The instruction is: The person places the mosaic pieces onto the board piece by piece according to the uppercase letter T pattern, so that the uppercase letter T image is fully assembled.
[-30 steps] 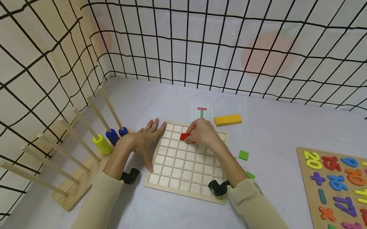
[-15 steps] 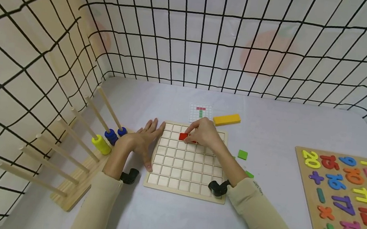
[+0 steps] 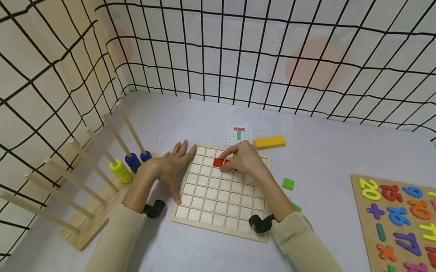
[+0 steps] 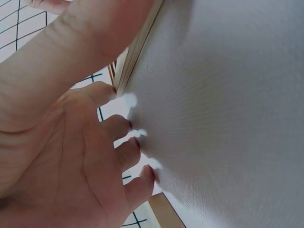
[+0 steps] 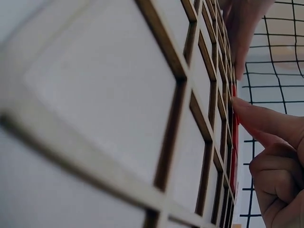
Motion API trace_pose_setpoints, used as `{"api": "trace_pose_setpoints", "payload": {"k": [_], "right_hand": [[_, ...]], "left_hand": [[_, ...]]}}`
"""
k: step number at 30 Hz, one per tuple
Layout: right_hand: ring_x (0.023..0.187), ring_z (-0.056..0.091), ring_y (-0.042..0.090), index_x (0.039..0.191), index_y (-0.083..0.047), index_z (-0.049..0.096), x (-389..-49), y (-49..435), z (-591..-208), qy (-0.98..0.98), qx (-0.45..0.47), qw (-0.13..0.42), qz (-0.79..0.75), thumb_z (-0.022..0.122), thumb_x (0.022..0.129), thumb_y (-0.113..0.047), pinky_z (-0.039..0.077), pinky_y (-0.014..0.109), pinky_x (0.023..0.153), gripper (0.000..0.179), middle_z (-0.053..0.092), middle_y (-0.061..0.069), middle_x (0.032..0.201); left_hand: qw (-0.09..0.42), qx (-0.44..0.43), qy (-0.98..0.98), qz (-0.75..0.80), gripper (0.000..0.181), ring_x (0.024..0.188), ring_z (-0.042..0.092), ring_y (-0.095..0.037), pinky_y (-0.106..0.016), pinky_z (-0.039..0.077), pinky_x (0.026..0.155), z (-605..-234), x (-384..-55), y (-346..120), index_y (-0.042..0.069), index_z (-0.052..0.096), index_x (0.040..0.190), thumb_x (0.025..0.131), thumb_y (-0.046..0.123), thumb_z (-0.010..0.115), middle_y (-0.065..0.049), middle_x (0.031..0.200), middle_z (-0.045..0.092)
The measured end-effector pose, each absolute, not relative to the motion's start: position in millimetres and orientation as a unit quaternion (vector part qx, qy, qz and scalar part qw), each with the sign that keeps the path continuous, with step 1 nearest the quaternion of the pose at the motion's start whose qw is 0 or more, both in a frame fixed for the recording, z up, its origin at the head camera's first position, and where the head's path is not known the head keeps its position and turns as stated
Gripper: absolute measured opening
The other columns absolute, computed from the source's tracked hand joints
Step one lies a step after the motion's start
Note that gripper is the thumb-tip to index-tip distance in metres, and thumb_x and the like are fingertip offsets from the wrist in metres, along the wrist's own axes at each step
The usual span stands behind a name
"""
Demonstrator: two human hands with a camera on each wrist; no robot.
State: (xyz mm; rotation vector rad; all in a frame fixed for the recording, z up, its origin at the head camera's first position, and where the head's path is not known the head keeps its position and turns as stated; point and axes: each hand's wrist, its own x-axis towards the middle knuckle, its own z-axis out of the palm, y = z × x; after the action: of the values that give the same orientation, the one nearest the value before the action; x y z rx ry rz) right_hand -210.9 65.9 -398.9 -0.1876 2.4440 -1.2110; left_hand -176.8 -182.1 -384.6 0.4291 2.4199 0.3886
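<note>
Since the earlier frames, R grip had shifted slightly right along the row, baring more of the inner red tile; L grip hadn't visibly moved.

Nearest on the worktop was the grid board, w/ its near rows bare. L grip lay spread at the board's L edge, thumb and a fingertip touching it, holding nothing, prob. steadying it. R grip had thumb & index pinching the inner tile, other fingers curled. That tile sat in the 2nd row from the far edge, just R of the outer red tile; R palm hid the cells beyond it.

Off the board's R side: loose green tiles, one part-hidden by the R arm. Farther back: yellow bar, & to its L the pattern card, a red-and-green T.

Step in hand, I'd judge: seating/aligning the inner tile. Next move prob. called for pressing it flat, then easing the pinch w/o nudging its neighbour.
</note>
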Motion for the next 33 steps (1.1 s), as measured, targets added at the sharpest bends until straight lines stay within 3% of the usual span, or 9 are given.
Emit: {"api": "trace_pose_setpoints", "payload": {"k": [2,4,5,8,11,15,24,33], "right_hand": [[0.144,0.045,0.035,0.106,-0.012,0.083,-210,70,-398,0.872,-0.067,0.207,-0.439,0.090,0.077,-0.012,0.045,0.049,0.115,0.030,0.050,0.018,0.157],[0.139,0.047,0.032,0.111,-0.013,0.082,-209,77,-396,0.871,-0.062,0.206,-0.441,0.089,0.080,-0.015,0.046,0.046,0.110,0.031,0.050,0.016,0.157],[0.126,0.053,0.031,0.112,-0.014,0.081,-209,82,-395,0.873,-0.062,0.203,-0.439,0.088,0.081,-0.017,0.050,0.042,0.100,0.031,0.059,0.016,0.145],[0.098,0.047,0.023,0.115,-0.015,0.080,-206,99,-391,0.879,-0.057,0.191,-0.433,0.084,0.085,-0.022,0.041,0.034,0.079,0.030,0.061,0.006,0.119],[0.073,0.037,0.020,0.116,-0.014,0.079,-204,119,-388,0.883,-0.058,0.180,-0.429,0.082,0.087,-0.023,0.030,0.030,0.064,0.031,0.042,0.000,0.080],[0.061,0.030,0.016,0.117,-0.010,0.078,-200,148,-386,0.890,-0.065,0.174,-0.417,0.082,0.087,-0.022,0.024,0.028,0.060,0.033,0.025,-0.004,0.063],[0.068,0.034,0.016,0.121,-0.008,0.076,-190,207,-389,0.897,-0.064,0.212,-0.382,0.087,0.083,-0.022,0.025,0.031,0.065,0.043,0.029,-0.004,0.065],[0.063,0.037,0.013,0.126,-0.006,0.072,-185,239,-398,0.889,-0.055,0.256,-0.375,0.090,0.077,-0.019,0.029,0.029,0.066,0.054,0.039,-0.004,0.062]], "left_hand": [[0.320,0.164,0.921,0.148,0.158,0.159,-0.022,-0.037,-0.057,0.000,0.132,-385,-177,-181,0.014,-0.012,0.166,0.059,0.035,0.102,-0.018,0.170,-0.025],[0.319,0.165,0.921,0.149,0.158,0.159,-0.023,-0.037,-0.057,0.000,0.132,-385,-177,-181,0.013,-0.012,0.166,0.059,0.035,0.102,-0.019,0.170,-0.026],[0.319,0.166,0.921,0.149,0.158,0.159,-0.023,-0.037,-0.057,0.000,0.132,-384,-177,-181,0.013,-0.012,0.166,0.059,0.034,0.102,-0.019,0.170,-0.026],[0.319,0.169,0.921,0.149,0.158,0.159,-0.023,-0.038,-0.057,-0.001,0.132,-384,-177,-180,0.013,-0.013,0.166,0.059,0.034,0.102,-0.019,0.170,-0.026],[0.319,0.170,0.921,0.148,0.158,0.159,-0.022,-0.038,-0.057,0.000,0.132,-383,-176,-180,0.013,-0.013,0.166,0.059,0.034,0.102,-0.019,0.170,-0.026],[0.318,0.170,0.921,0.147,0.158,0.159,-0.022,-0.039,-0.058,0.001,0.132,-382,-175,-180,0.011,-0.012,0.166,0.059,0.033,0.102,-0.021,0.170,-0.025],[0.317,0.174,0.921,0.144,0.157,0.159,-0.021,-0.040,-0.059,0.001,0.131,-382,-176,-179,0.010,-0.012,0.165,0.059,0.032,0.102,-0.022,0.169,-0.025],[0.317,0.169,0.921,0.149,0.158,0.159,-0.022,-0.039,-0.058,0.001,0.131,-382,-176,-179,0.011,-0.012,0.166,0.058,0.033,0.102,-0.020,0.170,-0.025]]}}
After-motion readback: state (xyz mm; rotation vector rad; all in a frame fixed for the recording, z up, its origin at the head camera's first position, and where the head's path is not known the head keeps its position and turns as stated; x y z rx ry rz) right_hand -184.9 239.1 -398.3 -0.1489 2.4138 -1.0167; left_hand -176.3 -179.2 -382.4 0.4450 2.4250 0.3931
